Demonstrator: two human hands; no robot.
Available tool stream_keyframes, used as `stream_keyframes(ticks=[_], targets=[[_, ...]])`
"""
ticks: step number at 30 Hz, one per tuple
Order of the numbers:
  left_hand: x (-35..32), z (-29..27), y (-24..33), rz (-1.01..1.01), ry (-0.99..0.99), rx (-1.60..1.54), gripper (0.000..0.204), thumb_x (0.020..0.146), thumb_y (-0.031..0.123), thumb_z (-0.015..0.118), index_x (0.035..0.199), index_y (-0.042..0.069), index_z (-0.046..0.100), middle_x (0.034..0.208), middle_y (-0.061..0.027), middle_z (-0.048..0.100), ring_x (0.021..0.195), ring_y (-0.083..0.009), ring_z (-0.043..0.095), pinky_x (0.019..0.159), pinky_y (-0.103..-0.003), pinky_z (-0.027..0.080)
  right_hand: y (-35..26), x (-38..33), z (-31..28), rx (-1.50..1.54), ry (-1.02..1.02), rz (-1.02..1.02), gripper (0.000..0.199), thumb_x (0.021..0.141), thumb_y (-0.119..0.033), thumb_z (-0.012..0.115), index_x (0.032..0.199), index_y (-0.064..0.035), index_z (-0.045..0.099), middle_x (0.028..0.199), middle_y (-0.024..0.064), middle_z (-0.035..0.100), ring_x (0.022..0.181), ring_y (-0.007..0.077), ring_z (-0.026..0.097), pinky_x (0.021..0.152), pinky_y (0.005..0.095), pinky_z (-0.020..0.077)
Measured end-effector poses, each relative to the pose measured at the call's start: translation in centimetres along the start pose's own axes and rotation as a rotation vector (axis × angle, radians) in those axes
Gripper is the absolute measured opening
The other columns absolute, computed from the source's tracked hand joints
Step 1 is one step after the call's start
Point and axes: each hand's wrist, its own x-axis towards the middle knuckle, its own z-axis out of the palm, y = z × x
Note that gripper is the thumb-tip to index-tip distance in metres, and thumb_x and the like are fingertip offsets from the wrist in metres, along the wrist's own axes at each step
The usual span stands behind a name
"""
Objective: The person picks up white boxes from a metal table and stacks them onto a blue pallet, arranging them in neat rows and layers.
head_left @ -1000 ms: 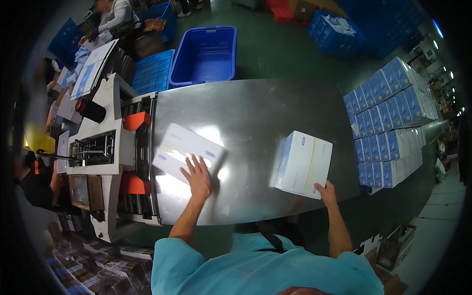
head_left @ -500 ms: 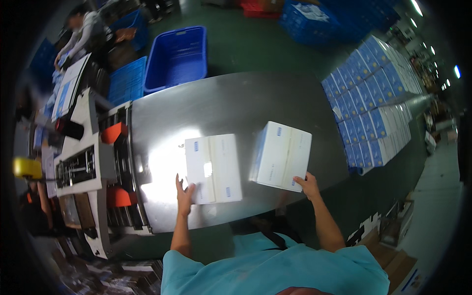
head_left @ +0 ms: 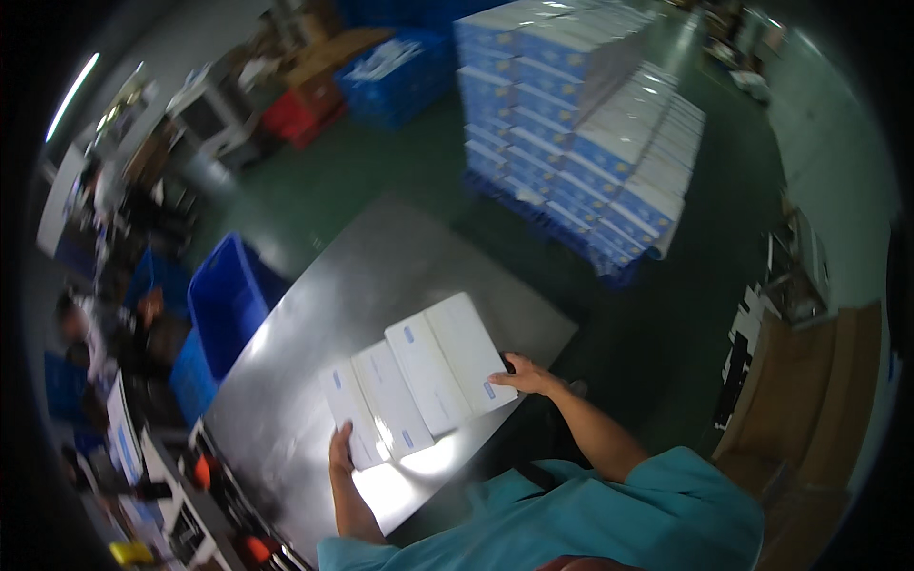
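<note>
Two white cartons with pale tape seams and small blue labels lie side by side on the metal table, edges meeting. My left hand point(head_left: 341, 447) grips the outer near edge of the left white carton point(head_left: 379, 404). Its thumb shows along the top, while some fingers are hidden by the carton's side. My right hand point(head_left: 524, 375) holds the outer near corner of the right white carton point(head_left: 446, 357), with fingers over the edge. The right carton sits a bit farther from me than the left one. Whether either is lifted I cannot tell.
The metal table point(head_left: 371, 257) runs diagonally. Beyond its far corner stands a tall stack of blue-and-white boxes point(head_left: 571, 143) on a blue pallet. A deep blue crate point(head_left: 228, 305) is at the left, near a machine point(head_left: 181, 504) with orange parts. Brown cardboard point(head_left: 800, 400) leans at right.
The view has swung right, bringing the stack of boxes to the middle. The two cartons, apart before, now meet. My left hand has closed against the left carton.
</note>
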Motion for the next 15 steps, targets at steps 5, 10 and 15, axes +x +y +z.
stream_keyframes(ticks=[5, 10, 15], targets=[[-2.6, 20.2, -3.6, 0.014, -0.235, -0.236, 0.062, 0.086, 0.043, 0.049, 0.130, -0.001, 0.039, 0.122, -0.0158, 0.051, 0.111, -0.0286, 0.051, 0.094, -0.040, 0.042, 7.5, 1.5, -14.9, 0.199, 0.145, -0.042, 0.066, 0.079, -0.043, 0.060, 0.130, -0.0032, 0.044, 0.128, 0.0174, 0.047, 0.119, 0.0279, 0.043, 0.101, 0.0375, 0.0308], [-3.2, 34.1, -3.8, 0.001, -0.229, -0.285, 0.066, 0.083, 0.040, 0.052, 0.134, 0.002, 0.034, 0.126, -0.0153, 0.049, 0.110, -0.0326, 0.050, 0.093, -0.042, 0.043, 9.3, -2.1, -27.2, 0.856, 0.062, 0.141, 0.065, 0.082, -0.032, 0.058, 0.139, -0.0122, 0.035, 0.133, 0.0117, 0.044, 0.121, 0.0248, 0.041, 0.101, 0.0377, 0.0283], [0.4, 49.0, 0.1, -0.192, -0.456, -0.033, 0.061, 0.083, 0.035, 0.053, 0.130, -0.001, 0.039, 0.118, -0.0152, 0.054, 0.109, -0.0311, 0.052, 0.093, -0.041, 0.041, 17.9, -7.0, -36.9, 1.172, 0.128, 0.242, 0.065, 0.082, -0.030, 0.057, 0.140, -0.0127, 0.033, 0.133, 0.0103, 0.045, 0.121, 0.0241, 0.043, 0.101, 0.0374, 0.0307]])
